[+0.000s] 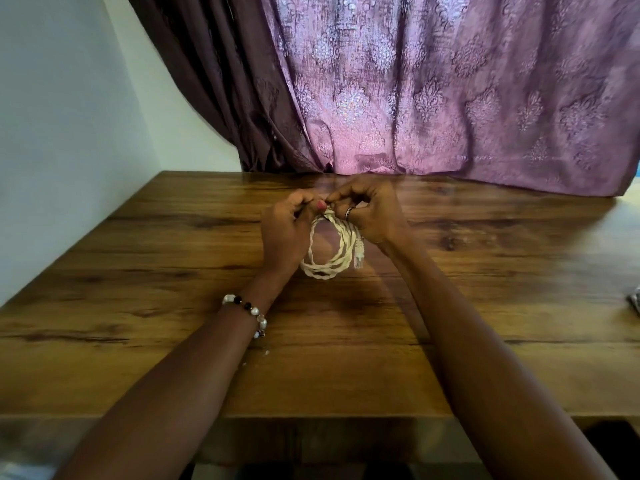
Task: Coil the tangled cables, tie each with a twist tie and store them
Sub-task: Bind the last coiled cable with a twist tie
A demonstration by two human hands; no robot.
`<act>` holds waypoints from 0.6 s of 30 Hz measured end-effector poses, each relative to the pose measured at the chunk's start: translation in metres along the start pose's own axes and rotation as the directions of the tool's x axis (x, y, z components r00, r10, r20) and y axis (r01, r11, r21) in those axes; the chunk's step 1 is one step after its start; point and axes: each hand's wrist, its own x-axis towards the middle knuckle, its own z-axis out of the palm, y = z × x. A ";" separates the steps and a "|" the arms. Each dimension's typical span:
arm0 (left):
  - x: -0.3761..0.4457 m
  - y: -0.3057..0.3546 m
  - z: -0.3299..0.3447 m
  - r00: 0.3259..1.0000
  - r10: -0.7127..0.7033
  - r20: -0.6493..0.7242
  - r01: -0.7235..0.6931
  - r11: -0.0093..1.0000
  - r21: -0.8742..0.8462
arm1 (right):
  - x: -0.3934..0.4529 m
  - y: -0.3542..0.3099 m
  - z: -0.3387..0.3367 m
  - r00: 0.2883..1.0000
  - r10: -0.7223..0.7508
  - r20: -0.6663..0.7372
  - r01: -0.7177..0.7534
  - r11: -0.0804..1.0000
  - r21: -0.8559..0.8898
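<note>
Cream-white cable (pixel 323 258), already coiled into a loop, sits on the wooden table (pixel 138 271) around the middle, its clear plug (pixel 359 255) on the right side. Both the left hand (pixel 285 230) and right hand (pixel 372 211) are curled tight, pinching the far end of the coil. Can't make out a tie, too small and hidden by fingertips.

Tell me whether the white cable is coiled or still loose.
Coiled. The white cable forms a stacked ring on the table, connector alongside. Both hands, left hand and right hand, pinch its top; a tie isn't discernible.
</note>
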 end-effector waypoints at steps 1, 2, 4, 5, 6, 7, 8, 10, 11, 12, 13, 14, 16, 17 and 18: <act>0.000 0.000 0.000 1.000 0.004 0.003 -0.004 1.000 0.011 | 0.000 0.000 0.000 1.000 0.000 0.001 0.000 1.000 -0.010; 0.000 0.001 0.000 1.000 0.009 0.006 -0.009 1.000 0.023 | 0.000 0.000 0.000 1.000 0.000 0.001 0.000 1.000 -0.019; 0.000 0.002 0.000 1.000 0.006 0.002 -0.007 0.999 0.036 | -0.001 0.000 0.000 1.000 -0.001 0.002 0.001 1.000 -0.029; 0.000 0.003 0.000 1.000 0.005 -0.006 -0.005 0.999 0.047 | -0.001 0.001 0.001 1.000 -0.002 0.000 0.002 1.000 -0.031; 0.000 0.003 -0.001 1.000 0.013 -0.022 -0.011 0.997 0.076 | -0.002 0.001 0.001 1.000 -0.003 -0.004 0.003 0.999 -0.032; 0.000 0.003 -0.001 0.999 0.033 -0.042 -0.027 0.993 0.119 | -0.002 0.001 0.002 1.000 -0.004 -0.008 0.004 1.000 -0.031; 0.000 0.003 -0.002 0.997 0.048 -0.056 -0.039 0.988 0.151 | -0.002 0.002 0.002 1.000 -0.006 -0.011 0.006 1.000 -0.031; 0.001 0.004 -0.003 0.998 0.030 -0.054 -0.023 0.990 0.137 | -0.002 0.002 0.003 1.000 -0.007 -0.013 0.007 1.000 -0.027; 0.001 0.004 -0.003 0.999 0.017 -0.043 -0.012 0.992 0.124 | -0.002 0.002 0.003 1.000 -0.003 -0.014 0.003 1.000 -0.024; 0.002 0.005 -0.003 0.999 0.015 -0.035 -0.010 0.992 0.127 | -0.002 0.003 0.004 1.000 0.001 -0.017 -0.002 1.000 -0.026; 0.002 0.006 -0.003 0.999 0.023 -0.028 -0.019 0.990 0.143 | -0.002 0.003 0.004 1.000 0.007 -0.020 -0.007 1.000 -0.028; 0.003 0.005 -0.003 0.999 0.027 -0.016 -0.024 0.988 0.151 | -0.003 0.003 0.004 1.000 0.018 -0.024 -0.019 1.000 -0.025; 0.004 0.004 -0.003 1.000 0.005 0.016 -0.007 0.989 0.148 | -0.003 0.003 0.004 0.998 0.056 -0.024 -0.056 0.998 0.003; 0.005 0.003 -0.004 0.999 -0.014 0.030 0.010 0.990 0.141 | -0.003 0.003 0.004 0.997 0.075 -0.019 -0.074 0.997 0.022; 0.006 0.002 -0.004 0.999 -0.031 0.037 0.025 0.991 0.131 | -0.003 0.003 0.004 0.996 0.090 -0.012 -0.089 0.995 0.039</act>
